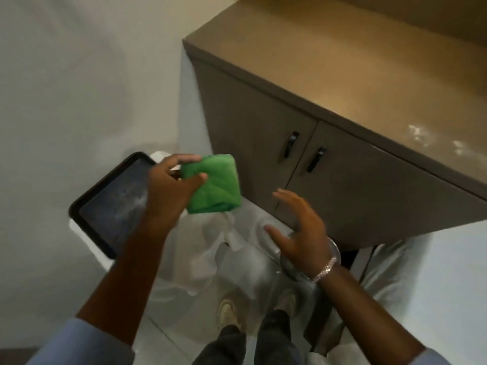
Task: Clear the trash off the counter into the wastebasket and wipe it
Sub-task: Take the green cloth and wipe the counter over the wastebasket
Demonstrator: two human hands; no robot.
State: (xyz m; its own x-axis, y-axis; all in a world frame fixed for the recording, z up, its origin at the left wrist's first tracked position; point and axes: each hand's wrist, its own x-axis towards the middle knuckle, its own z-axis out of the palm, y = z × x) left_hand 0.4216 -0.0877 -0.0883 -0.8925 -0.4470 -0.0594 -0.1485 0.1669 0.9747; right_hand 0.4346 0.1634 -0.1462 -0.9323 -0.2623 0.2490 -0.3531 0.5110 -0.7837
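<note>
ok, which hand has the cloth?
The left hand: its fingers pinch the folded green cloth above the open wastebasket. The right hand, the one with the bracelet, is spread open and empty.

Below the worktop, a brown cabinet (263,122) shows two closed doors side by side, each with a dark curved handle: the left handle (291,144) and the right handle (316,159) sit close to the seam between the doors. A pale wall (79,75) stands to the left of the cabinet. On the light tiled floor (168,335), two shoes (229,310) point forward below dark trouser legs (224,346). The picture is slightly blurred.
</note>
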